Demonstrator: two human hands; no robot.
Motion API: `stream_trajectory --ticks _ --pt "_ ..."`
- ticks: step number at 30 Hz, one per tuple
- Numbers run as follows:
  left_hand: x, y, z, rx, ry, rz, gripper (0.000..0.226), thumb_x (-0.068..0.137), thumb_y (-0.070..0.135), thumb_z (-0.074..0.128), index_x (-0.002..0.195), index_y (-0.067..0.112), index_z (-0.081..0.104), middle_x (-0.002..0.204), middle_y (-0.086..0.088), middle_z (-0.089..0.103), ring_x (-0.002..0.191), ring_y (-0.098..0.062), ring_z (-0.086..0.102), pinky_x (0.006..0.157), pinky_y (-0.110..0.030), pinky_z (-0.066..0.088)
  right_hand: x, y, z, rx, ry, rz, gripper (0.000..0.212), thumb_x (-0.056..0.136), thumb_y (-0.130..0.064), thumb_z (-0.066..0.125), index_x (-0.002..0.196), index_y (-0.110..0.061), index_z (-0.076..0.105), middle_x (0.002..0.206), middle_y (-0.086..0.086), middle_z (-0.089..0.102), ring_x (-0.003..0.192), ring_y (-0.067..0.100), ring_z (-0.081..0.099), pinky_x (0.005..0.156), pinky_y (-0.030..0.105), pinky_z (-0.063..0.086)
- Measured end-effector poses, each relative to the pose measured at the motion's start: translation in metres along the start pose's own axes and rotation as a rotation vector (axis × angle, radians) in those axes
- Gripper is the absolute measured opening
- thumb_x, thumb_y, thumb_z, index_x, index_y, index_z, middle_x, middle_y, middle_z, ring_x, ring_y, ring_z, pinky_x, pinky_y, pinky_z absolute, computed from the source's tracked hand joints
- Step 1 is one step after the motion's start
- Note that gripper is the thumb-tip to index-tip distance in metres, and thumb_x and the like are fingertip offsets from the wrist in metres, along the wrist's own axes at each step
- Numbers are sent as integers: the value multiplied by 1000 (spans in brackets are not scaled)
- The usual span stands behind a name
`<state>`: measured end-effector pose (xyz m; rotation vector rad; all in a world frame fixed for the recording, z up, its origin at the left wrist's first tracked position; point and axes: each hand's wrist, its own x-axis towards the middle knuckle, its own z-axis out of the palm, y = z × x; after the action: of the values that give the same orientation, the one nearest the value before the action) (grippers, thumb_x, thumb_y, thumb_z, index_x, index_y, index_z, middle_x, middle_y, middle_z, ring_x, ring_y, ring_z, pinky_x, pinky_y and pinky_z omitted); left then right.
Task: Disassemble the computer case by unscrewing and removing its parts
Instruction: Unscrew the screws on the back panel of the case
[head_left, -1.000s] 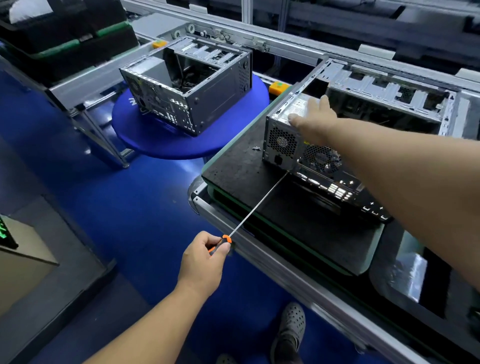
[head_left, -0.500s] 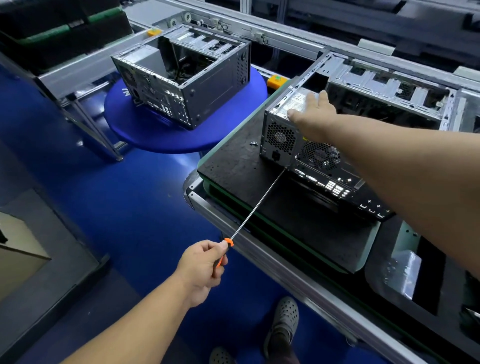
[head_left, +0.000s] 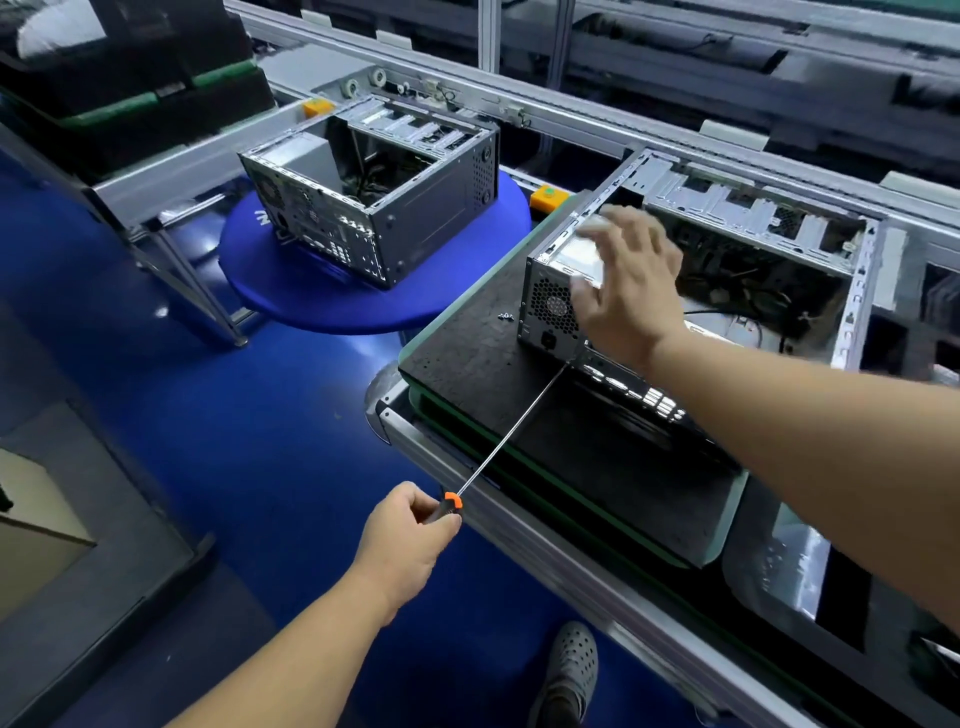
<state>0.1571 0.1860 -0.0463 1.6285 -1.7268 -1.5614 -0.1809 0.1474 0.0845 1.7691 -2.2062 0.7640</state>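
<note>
An open metal computer case (head_left: 753, 244) lies on a black foam pad (head_left: 483, 358), its rear panel facing me. My left hand (head_left: 410, 540) grips the orange-and-black handle of a long screwdriver (head_left: 514, 426). The thin shaft reaches up to the lower corner of the power supply (head_left: 550, 306) at the case's rear. My right hand (head_left: 628, 286) hovers blurred over the power supply with fingers spread, holding nothing.
A second open case (head_left: 384, 192) stands on a round blue table (head_left: 322, 301) to the left. Small loose screws (head_left: 505, 315) lie on the pad by the case. An orange block (head_left: 549, 199) sits on the conveyor frame. My shoe (head_left: 571, 665) shows on the blue floor.
My right hand has lifted off the power supply's top and now hovers with fingers spread. My left hand keeps the screwdriver at the same corner.
</note>
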Motion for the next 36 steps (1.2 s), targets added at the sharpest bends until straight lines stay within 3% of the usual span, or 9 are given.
stream_trajectory --ticks 1,3,5,8,13,20,27,31,36 --pt "1 0 0 36 28 21 26 88 29 81 85 16 58 70 4 61 54 -8 48 48 -23 42 -20 -8 4 43 38 -130 50 86 -39 55 134 -27 51 149 4 41 141 27 34 107 51 33" --pt "3 0 1 67 58 39 28 89 32 80 84 16 58 70 5 60 50 -5 45 46 -22 41 -64 -19 23 85 -65 -296 52 84 -33 58 135 -25 54 150 3 42 143 27 35 109 49 32" --pt "4 -2 0 95 60 49 28 89 34 79 83 17 57 69 7 58 50 -4 44 47 -22 40 -100 -24 48 79 -319 -230 62 90 -37 58 149 -23 46 162 5 32 152 29 21 119 50 26" --pt "3 -2 1 129 76 58 27 90 35 78 81 18 58 70 8 57 54 -4 46 48 -22 41 -131 -17 79 3 -653 -3 79 99 -58 40 164 -28 6 172 -2 -8 157 17 -13 127 48 6" --pt "5 -2 4 93 86 41 26 90 34 80 82 16 62 71 5 60 61 -11 51 54 -30 44 -139 -8 100 -90 -642 -6 89 91 -75 15 163 -28 -9 169 -6 -20 155 12 -21 126 42 -8" --pt "-6 -16 3 135 43 17 18 84 21 80 88 22 62 67 9 58 54 0 50 47 -16 42 -140 -7 110 -153 -642 18 105 82 -80 28 161 -26 -17 166 -5 -30 152 13 -27 125 44 -10" --pt "-12 -21 8 158 87 46 19 92 30 74 85 23 58 65 13 56 55 -3 48 49 -20 43 -140 -8 110 -152 -626 19 106 81 -79 29 161 -25 -17 164 -4 -33 152 13 -27 125 44 -11" --pt "-12 -16 8 -14 -4 -43 16 98 25 68 90 12 64 70 2 69 56 -11 56 53 -26 47 -140 -8 112 -168 -616 20 107 80 -79 28 161 -25 -16 164 -4 -33 153 14 -26 124 44 -11" --pt "-18 -9 7 -445 -188 -301 24 105 26 62 103 3 69 81 -13 69 56 -15 52 42 -22 33 -140 -8 113 -167 -597 30 109 79 -80 31 162 -25 -13 165 -4 -31 154 15 -23 124 43 -11"
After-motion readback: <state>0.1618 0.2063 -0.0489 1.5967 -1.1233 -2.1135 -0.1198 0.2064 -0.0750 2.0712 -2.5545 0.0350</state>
